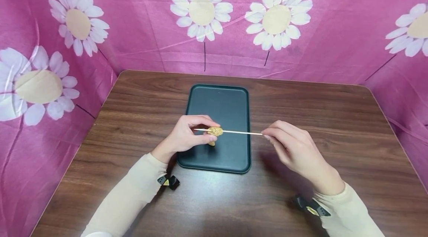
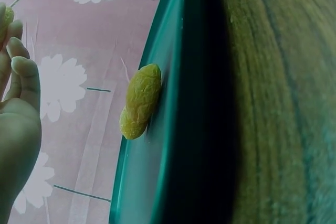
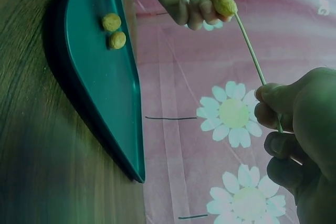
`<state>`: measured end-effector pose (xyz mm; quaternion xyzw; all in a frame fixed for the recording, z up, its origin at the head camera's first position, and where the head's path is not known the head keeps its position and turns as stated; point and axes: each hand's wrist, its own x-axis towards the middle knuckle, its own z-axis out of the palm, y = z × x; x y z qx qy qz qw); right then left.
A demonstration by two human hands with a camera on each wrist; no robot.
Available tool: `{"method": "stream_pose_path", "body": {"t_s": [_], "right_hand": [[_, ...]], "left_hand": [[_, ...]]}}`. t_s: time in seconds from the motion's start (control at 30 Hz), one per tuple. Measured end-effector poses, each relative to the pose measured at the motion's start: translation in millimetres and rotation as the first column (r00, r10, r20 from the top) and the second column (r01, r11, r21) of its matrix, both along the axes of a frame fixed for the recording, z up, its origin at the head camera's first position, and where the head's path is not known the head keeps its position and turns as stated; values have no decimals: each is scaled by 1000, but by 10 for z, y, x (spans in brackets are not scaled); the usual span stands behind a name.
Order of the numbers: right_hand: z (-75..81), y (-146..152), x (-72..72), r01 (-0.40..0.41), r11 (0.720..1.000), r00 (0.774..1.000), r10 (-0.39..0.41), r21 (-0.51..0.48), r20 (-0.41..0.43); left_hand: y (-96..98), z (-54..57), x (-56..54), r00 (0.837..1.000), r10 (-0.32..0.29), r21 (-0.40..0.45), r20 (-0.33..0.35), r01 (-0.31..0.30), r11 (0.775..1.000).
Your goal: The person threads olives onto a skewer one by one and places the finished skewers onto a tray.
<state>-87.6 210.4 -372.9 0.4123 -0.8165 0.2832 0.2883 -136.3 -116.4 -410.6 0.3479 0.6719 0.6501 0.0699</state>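
Note:
Over the tray, my left hand (image 1: 188, 133) pinches a wrinkled golden-yellow food piece (image 1: 215, 131) between thumb and fingers. A thin pale wooden skewer (image 1: 242, 132) runs through it, its pointed end sticking out on the left. My right hand (image 1: 294, 148) pinches the skewer's other end with thumb and fingertips, right of the tray. Two similar yellow pieces lie side by side on the dark green tray (image 1: 230, 109): the upper piece (image 3: 111, 22) and the lower piece (image 3: 118, 40) in the right wrist view. In the head view the left hand partly hides them.
The tray lies on a brown wood-grain table (image 1: 140, 96), its raised rim running all round. Behind and beside the table hangs a pink cloth (image 1: 140, 14) with large white flowers. Small black devices are strapped at both wrists, over light sleeves (image 1: 130, 188).

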Motion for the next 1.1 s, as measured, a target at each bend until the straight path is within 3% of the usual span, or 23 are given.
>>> {"method": "stream_pose_path", "body": {"t_s": [0.37, 0.77, 1.1], "right_hand": [[35, -53, 1, 1, 1000, 1000, -1, 14, 7], [51, -135, 16, 5, 1000, 1000, -5, 13, 0], [71, -207, 33, -10, 1000, 1000, 10, 0, 13]], "left_hand": [[21, -2, 8, 1000, 1, 2, 4, -1, 1000], [90, -8, 15, 998, -62, 81, 30, 60, 995], [143, 1, 37, 999, -43, 50, 8, 43, 998]]}}
